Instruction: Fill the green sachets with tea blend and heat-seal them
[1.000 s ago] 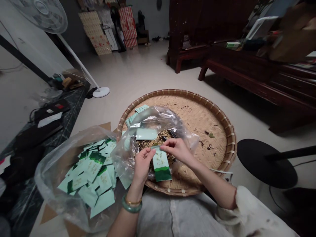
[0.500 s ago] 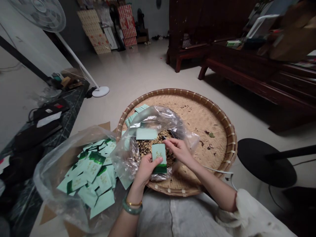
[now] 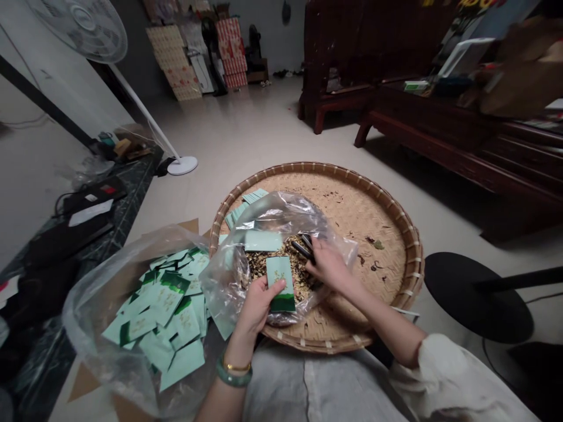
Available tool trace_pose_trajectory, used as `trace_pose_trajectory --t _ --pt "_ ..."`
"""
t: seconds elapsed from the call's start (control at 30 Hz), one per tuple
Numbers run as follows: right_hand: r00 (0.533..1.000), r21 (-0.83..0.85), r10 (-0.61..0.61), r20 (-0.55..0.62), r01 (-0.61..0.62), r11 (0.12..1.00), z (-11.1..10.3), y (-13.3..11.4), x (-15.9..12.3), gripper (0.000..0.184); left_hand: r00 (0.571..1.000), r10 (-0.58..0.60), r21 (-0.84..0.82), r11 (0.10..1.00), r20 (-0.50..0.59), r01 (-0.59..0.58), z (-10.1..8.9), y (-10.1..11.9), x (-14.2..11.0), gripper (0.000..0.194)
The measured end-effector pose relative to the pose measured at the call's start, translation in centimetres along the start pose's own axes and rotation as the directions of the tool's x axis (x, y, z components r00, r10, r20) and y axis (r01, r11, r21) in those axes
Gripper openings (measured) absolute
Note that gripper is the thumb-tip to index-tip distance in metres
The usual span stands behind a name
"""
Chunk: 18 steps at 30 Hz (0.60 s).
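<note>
My left hand [image 3: 258, 300] grips a pale green packet [image 3: 280, 281] with a dark green lower band, thumb across its front. It is held upright over an open clear plastic bag [image 3: 281, 205] of loose dried bits [image 3: 259, 262], dark and yellowish mixed. My right hand [image 3: 331, 266] is closed around dark tongs [image 3: 302, 251], which reach down into the dried bits at the bag's right side; its fingertips are partly hidden. Another pale green packet [image 3: 263, 241] lies on top of the contents, just behind the held one.
The bag rests in a round woven bamboo tray [image 3: 416, 258] strewn with scraps. More packets [image 3: 237, 214] stand in rows at its far left. Left of it, a plastic-lined box [image 3: 83, 316] holds several green packets. A fan base [image 3: 182, 165] and a black round base [image 3: 477, 299] stand nearby.
My right hand has moved away from the packet's top to the right, and the dark tongs now show in the dried bits. The held packet has shifted slightly left.
</note>
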State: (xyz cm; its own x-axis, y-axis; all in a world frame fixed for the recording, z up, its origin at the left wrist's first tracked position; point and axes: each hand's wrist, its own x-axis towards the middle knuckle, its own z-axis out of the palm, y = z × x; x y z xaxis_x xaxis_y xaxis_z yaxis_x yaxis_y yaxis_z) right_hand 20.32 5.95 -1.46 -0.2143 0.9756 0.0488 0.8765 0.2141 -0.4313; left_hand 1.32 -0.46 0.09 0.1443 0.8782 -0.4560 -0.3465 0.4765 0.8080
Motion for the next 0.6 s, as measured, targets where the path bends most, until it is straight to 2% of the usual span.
trace_pose_trajectory --t 0.07,0.1,0.17,0.23,0.27,0.43,0.6 --pt "0.998 0.253 0.006 0.055 -0.02 0.967 -1.2 0.7 0.1 0.058 1.0 0.012 0.008 1.0 0.002 -0.012 -0.2 0.0 0.0 0.044" --pt "0.995 0.401 0.004 0.104 -0.046 0.915 -1.8 1.0 0.1 0.056 1.0 0.019 0.013 1.0 0.003 -0.019 -0.3 0.0 0.1 0.044" --pt "0.974 0.645 -0.025 0.226 -0.13 0.753 -3.2 1.6 -0.1 0.053 1.0 0.021 0.031 0.999 0.005 -0.022 -0.4 -0.1 0.2 0.044" --pt "0.938 0.753 -0.103 0.331 -0.196 0.628 -4.4 1.6 -0.3 0.053 1.0 0.005 0.064 0.998 0.006 -0.005 -0.4 -0.1 0.3 0.043" --pt "0.919 0.77 -0.145 0.366 -0.212 0.602 -4.9 1.5 -0.4 0.053 1.0 -0.009 0.087 0.996 0.011 0.008 -0.4 -0.1 0.3 0.042" --pt "0.867 0.75 -0.275 0.415 -0.154 0.643 -6.1 -0.4 -0.6 0.046 0.997 -0.028 0.19 0.982 0.071 0.014 -0.2 0.0 0.2 0.038" --pt "0.859 0.689 -0.301 0.414 -0.08 0.721 -5.9 -1.5 -0.6 0.037 0.995 -0.036 0.196 0.98 0.088 0.018 -0.3 0.2 0.1 0.037"
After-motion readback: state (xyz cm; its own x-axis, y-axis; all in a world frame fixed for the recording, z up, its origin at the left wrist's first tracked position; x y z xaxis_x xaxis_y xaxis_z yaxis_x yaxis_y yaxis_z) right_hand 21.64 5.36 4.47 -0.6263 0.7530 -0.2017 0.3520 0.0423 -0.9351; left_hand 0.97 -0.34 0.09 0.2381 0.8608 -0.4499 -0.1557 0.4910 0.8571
